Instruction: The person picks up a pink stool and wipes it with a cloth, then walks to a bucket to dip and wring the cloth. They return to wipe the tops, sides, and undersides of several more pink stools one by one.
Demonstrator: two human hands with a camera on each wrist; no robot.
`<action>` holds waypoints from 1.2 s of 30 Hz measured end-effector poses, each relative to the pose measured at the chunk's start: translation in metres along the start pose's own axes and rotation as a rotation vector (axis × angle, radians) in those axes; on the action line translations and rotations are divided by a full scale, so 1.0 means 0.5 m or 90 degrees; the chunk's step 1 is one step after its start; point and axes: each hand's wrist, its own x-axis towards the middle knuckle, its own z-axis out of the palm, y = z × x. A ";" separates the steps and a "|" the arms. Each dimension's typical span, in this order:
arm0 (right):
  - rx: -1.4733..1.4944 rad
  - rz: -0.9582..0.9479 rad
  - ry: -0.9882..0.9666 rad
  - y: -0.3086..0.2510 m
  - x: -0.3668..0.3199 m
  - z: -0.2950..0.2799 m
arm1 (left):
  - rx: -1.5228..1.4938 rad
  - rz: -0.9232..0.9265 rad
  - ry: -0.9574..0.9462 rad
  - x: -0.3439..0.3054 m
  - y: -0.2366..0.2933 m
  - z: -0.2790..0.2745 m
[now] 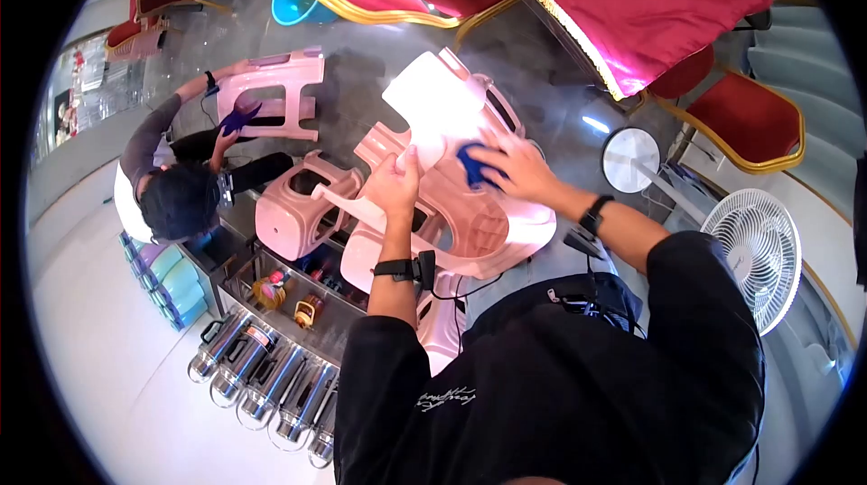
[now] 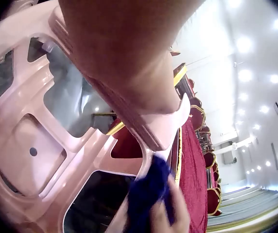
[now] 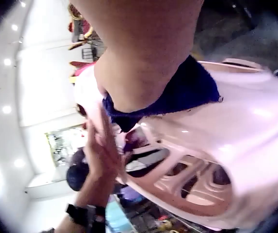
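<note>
A pink plastic stool (image 1: 433, 92) is tilted up in front of me, its top part washed out by glare. My left hand (image 1: 393, 182) grips one of its pale edges, thumb uppermost. In my right hand (image 1: 519, 169) is a bunched dark blue cloth (image 1: 471, 166), pressed against the pink plastic. Seen from the left wrist, the cloth (image 2: 151, 189) lies at the stool's edge, with fingers around it. From the right wrist, a flap of the cloth (image 3: 192, 90) spreads out past the hand over the smooth pink surface (image 3: 255, 116).
More pink stools (image 1: 293, 214) stand close on the left. Another person (image 1: 185, 196) there holds a pink stool (image 1: 271, 92) and a blue cloth. Metal flasks (image 1: 257, 386) line the lower left. A white fan (image 1: 754, 255) stands right; a red-covered table (image 1: 632, 6) and chairs lie beyond.
</note>
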 end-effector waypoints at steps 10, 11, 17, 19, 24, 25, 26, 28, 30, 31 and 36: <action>-0.026 -0.074 -0.024 -0.047 0.171 0.026 | 0.036 0.019 -0.002 0.005 -0.001 0.019; 0.009 -0.050 0.006 -0.052 0.134 0.011 | 0.031 0.011 -0.004 0.009 -0.002 0.012; 0.233 0.304 -0.070 0.104 -0.196 0.066 | 0.032 -0.018 0.007 0.002 -0.026 0.017; 0.308 0.381 -0.093 0.126 -0.214 0.099 | 0.030 -0.022 0.020 -0.008 -0.028 0.018; 0.577 0.499 -0.133 0.100 0.040 0.056 | 0.062 -0.001 0.050 0.001 -0.009 0.016; 0.564 0.546 -0.127 0.070 0.091 0.024 | 0.065 0.001 0.057 0.005 -0.017 0.021; 0.617 0.605 -0.156 0.032 0.109 -0.018 | 0.068 0.001 0.059 0.002 -0.028 0.024; 0.682 0.482 -0.169 0.074 0.064 0.050 | 0.047 -0.026 0.042 -0.004 -0.065 0.018; 0.525 0.524 -0.389 0.060 0.009 0.027 | 0.055 -0.043 0.043 -0.010 -0.081 -0.014; 0.436 0.365 -0.433 0.123 -0.065 0.086 | 0.061 -0.037 0.051 -0.009 -0.102 -0.016; 0.329 0.209 -0.431 0.194 -0.234 0.094 | -0.009 -0.020 0.032 -0.014 -0.099 -0.040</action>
